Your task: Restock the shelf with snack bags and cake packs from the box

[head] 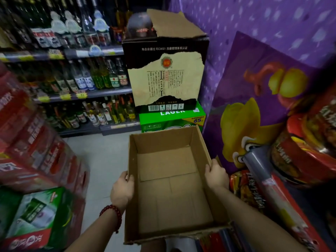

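Observation:
An open brown cardboard box (pixel 169 182) is held up in front of me, and its inside shows only bare cardboard. My left hand (pixel 122 190) grips the box's left wall, thumb inside the rim; a red bead bracelet sits on that wrist. My right hand (pixel 216 176) grips the right wall. Red and orange snack bags (pixel 243 188) lie on the shelf at the right, just below the right hand. No snack bag or cake pack shows inside the box.
A black and cream carton (pixel 165 73) stands on a green LAGER case (pixel 172 118) straight ahead. Bottle shelves (pixel 72 79) fill the back left. Red drink packs (pixel 36 142) and a green case (pixel 36 215) are stacked at the left. A purple display (pixel 263 88) stands at the right.

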`<state>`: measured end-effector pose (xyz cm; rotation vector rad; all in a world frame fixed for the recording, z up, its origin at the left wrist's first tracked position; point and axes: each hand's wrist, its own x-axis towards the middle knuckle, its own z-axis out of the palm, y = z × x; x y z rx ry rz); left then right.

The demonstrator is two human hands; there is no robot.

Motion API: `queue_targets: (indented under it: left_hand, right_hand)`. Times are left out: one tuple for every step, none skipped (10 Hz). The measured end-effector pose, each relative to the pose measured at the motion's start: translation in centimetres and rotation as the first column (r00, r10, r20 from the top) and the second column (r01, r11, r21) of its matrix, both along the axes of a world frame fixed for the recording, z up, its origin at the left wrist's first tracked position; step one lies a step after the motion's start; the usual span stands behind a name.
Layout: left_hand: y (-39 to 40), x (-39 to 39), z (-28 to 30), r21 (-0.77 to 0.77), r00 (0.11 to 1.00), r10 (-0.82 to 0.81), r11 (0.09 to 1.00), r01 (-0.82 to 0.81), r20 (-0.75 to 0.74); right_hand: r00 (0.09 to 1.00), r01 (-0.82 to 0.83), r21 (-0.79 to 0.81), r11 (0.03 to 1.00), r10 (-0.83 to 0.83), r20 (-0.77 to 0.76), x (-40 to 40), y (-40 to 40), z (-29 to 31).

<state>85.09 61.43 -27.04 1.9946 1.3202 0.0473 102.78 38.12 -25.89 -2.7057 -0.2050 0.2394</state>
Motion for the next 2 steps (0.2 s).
queue_targets:
  left_hand:
    - [0.6,-0.1,0.3,-0.054,0.999,-0.037,0.998,0.037,-0.003]
    - [1.6,-0.3,1.7,-0.097,0.999,-0.047,0.994,0.047,0.000]
  right_hand:
    - [0.998,-0.001,0.023,1.000,0.002,-0.064,0.2,-0.1,0.7]
    - [0.998,-0.022,0.076,0.997,0.027,-0.057,0.1,0.6,3.0]
